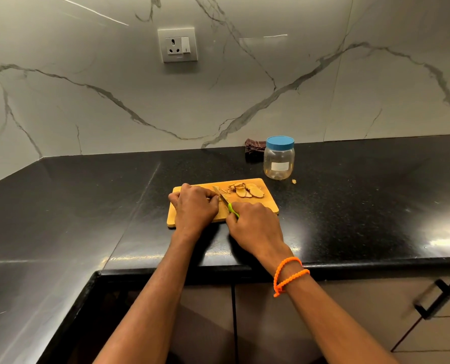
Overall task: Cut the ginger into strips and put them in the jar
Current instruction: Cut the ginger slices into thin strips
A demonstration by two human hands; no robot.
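A wooden cutting board [268,203] lies on the black counter. Ginger slices [247,191] are heaped at its far right part, with a few thin strips [222,191] beside them. My left hand [195,206] lies on the board with curled fingers holding down a piece of ginger that the hand mostly hides. My right hand [255,224] grips the green handle of a small knife [226,200], whose blade points away from me, right next to my left fingertips. A clear plastic jar [279,160] with a blue lid on stands behind the board to the right.
A dark folded cloth [254,151] lies against the marble wall behind the jar. A small ginger scrap [294,181] sits on the counter [87,206] next to the jar. A wall socket [178,45] is above. A drawer with a black handle [433,300] is below right.
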